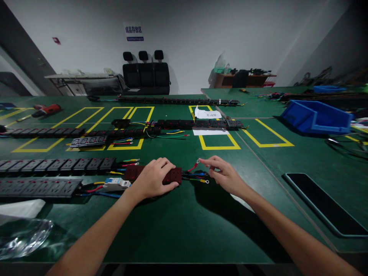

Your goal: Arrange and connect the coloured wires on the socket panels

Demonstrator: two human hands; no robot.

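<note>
A dark red socket block (176,175) lies on the green table, and my left hand (156,177) rests over its middle, fingers wrapped round it. Several wires with ring terminals come out of its right end. The red wire (193,167) bends upward, and the extended index finger of my right hand (224,174) touches its ring tip. The other fingers of that hand are partly curled beside the blue wire's end. A yellow-green wire (201,180) with a ring terminal lies below. Left of the block sits a white and blue breaker (117,184) with wires attached.
Black socket strips (57,165) lie at the left and further strips (178,124) across the middle. A phone (322,203) and a blue bin (314,117) are on the right. Clear plastic (24,237) lies front left, a red power tool (47,110) back left.
</note>
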